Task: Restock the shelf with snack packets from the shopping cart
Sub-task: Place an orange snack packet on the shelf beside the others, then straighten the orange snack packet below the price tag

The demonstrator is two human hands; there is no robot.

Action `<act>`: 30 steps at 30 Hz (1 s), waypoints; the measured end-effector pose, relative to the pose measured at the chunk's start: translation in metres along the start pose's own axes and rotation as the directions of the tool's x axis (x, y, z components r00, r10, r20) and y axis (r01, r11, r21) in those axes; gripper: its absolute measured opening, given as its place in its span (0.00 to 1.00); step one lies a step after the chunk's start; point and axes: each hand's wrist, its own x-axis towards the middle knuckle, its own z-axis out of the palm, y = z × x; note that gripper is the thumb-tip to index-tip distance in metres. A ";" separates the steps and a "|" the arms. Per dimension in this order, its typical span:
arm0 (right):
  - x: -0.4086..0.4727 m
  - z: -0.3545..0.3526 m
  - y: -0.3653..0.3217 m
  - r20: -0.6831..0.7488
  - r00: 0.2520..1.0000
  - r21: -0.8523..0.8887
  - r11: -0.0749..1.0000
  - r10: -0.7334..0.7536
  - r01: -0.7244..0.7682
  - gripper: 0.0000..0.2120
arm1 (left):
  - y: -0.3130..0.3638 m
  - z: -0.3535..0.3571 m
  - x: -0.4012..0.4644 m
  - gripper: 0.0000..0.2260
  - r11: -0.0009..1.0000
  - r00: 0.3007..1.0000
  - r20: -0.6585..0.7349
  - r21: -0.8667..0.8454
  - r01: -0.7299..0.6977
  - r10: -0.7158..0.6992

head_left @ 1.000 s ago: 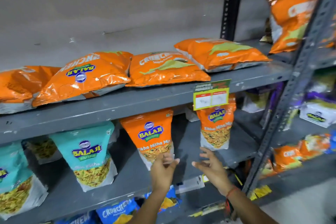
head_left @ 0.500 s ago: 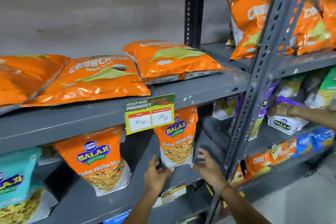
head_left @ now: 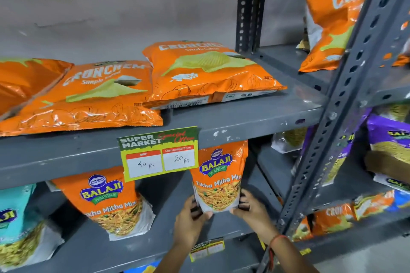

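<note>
We have our left hand and right hand clasped on the lower corners of a Tikha Mitha Mix pouch, standing upright on the middle shelf below the price tag. A matching pouch stands at nine o'clock. Much bare shelf remains, so restocking looks partway; the cart is out of view
</note>
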 end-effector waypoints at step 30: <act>-0.243 0.460 -0.183 0.594 0.760 0.110 0.962 -0.265 0.250 0.18 | -0.150 -0.500 -0.209 0.22 0.993 0.675 -0.731 -0.120 0.021 -0.103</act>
